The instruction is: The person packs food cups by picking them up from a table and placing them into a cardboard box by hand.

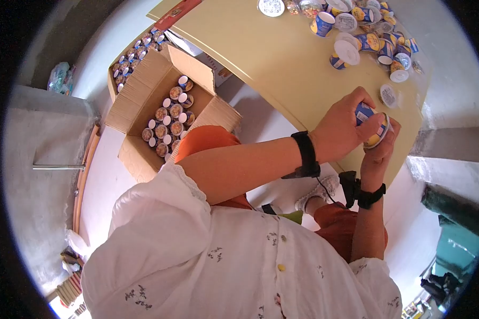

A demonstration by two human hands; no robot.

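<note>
Over the right part of the table, both of my hands are closed around a small blue-and-yellow snack cup (364,113), which is tilted on its side. My left hand (338,127) reaches across from the left, its curled fingers on the cup's upper side and its thumb against the wall. From the right and below, my right hand (382,151) grips the cup near its clear-looking rim. Just beyond my hands lies a round white printed lid or cup end (388,95). Part of the held cup is hidden by my fingers.
On the yellowish table (261,58), many similar cups (368,41) lie in a loose heap at the far right. An open cardboard box (138,109) with rows of cups stands left of the table. Behind it is another box of cups (138,53).
</note>
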